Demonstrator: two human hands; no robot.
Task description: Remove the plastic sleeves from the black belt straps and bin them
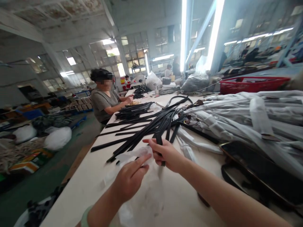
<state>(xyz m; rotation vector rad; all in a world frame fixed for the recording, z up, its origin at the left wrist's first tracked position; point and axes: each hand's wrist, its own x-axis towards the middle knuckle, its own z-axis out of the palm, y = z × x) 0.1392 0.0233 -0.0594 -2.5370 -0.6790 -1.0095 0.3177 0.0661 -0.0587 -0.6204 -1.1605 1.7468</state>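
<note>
In the head view, my right hand point(168, 155) is closed around a black strap point(158, 138), whose end stands up above the fingers. My left hand point(132, 176) pinches a sheet of thin white wrapping paper point(134, 154) just left of the strap. The two hands almost meet over the table point(94, 179). Beyond them lies a loose spread of long black straps point(142, 134). More thin white wrap point(151, 195) seems to lie under the hands, its outline blurred.
A big heap of white-wrapped straps point(232, 116) covers the right side. Nearer is a dark phone-like slab point(262, 170). A red crate point(253, 84) stands behind the heap. A person point(104, 97) works at the table's far left edge. Stuffed plastic bags point(195, 83) sit at the back.
</note>
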